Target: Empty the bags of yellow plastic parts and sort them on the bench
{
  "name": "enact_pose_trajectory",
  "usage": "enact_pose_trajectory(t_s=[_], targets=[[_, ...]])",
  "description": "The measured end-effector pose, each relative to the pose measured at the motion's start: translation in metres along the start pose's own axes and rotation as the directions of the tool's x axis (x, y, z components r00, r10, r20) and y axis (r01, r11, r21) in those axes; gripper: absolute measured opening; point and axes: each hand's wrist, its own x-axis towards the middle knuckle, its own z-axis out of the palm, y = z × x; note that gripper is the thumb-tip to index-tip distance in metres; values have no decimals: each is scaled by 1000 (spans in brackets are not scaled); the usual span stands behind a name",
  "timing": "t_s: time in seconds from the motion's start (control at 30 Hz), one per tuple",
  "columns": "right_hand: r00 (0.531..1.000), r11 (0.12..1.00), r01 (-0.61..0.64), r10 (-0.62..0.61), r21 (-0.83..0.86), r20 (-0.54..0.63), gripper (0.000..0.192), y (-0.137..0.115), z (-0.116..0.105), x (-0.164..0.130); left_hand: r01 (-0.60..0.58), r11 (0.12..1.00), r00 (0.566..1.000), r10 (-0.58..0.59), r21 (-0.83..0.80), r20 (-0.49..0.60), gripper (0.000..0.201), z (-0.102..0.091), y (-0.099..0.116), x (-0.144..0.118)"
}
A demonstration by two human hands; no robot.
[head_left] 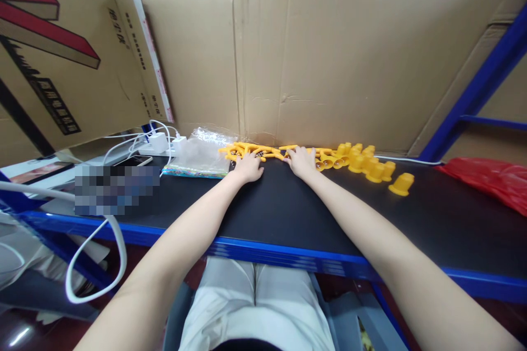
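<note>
Both my arms reach far across a black table top [288, 214]. My left hand [248, 168] lies palm down at the near edge of a heap of thin orange-yellow plastic pieces [251, 149] by the cardboard wall. My right hand [301, 161] rests palm down beside it, its fingers touching more of those pieces. Whether either hand grips a piece is hidden under the fingers. Just right of my right hand stands a cluster of several yellow plastic caps [364, 162], with one cap [402, 184] apart from the rest.
A clear plastic bag [197, 156] lies left of my left hand. White chargers and cables [158, 142] and a phone [134, 161] sit further left. A red plastic bag [489, 178] lies at the far right. Cardboard sheets [329, 55] wall off the back; the table has a blue front edge [263, 252].
</note>
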Motion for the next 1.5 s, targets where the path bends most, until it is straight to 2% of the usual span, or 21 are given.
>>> enact_pose_trajectory(t_s=[0.13, 0.3, 0.57, 0.73, 1.0, 1.27, 1.5], targets=[[999, 1000, -28, 27, 12, 27, 33, -1, 0, -2, 49, 998, 994, -45, 39, -100, 36, 2, -4, 1], [999, 999, -1, -1, 33, 54, 33, -4, -7, -5, 31, 998, 999, -29, 50, -46, 35, 6, -9, 3], [991, 996, -22, 10, 89, 134, 47, -3, -2, -4, -32, 999, 999, 32, -42, -16, 37, 12, -18, 8], [988, 995, -29, 14, 99, 153, 46, -5, -9, -6, -57, 998, 998, 56, -12, -23, 38, 12, -19, 10], [989, 996, 5, -19, 92, 144, 41, -6, -14, -8, -32, 997, 994, 39, 68, -101, 28, 12, -13, 10], [996, 996, 51, -55, 72, 64, 35, -2, -9, -6, 3, 1000, 975, -7, -19, -221, 23, 8, -17, 13], [999, 994, 39, -42, 99, 29, 28, 0, -8, -5, -45, 979, 903, -44, -197, -427, 16, -7, -11, 10]])
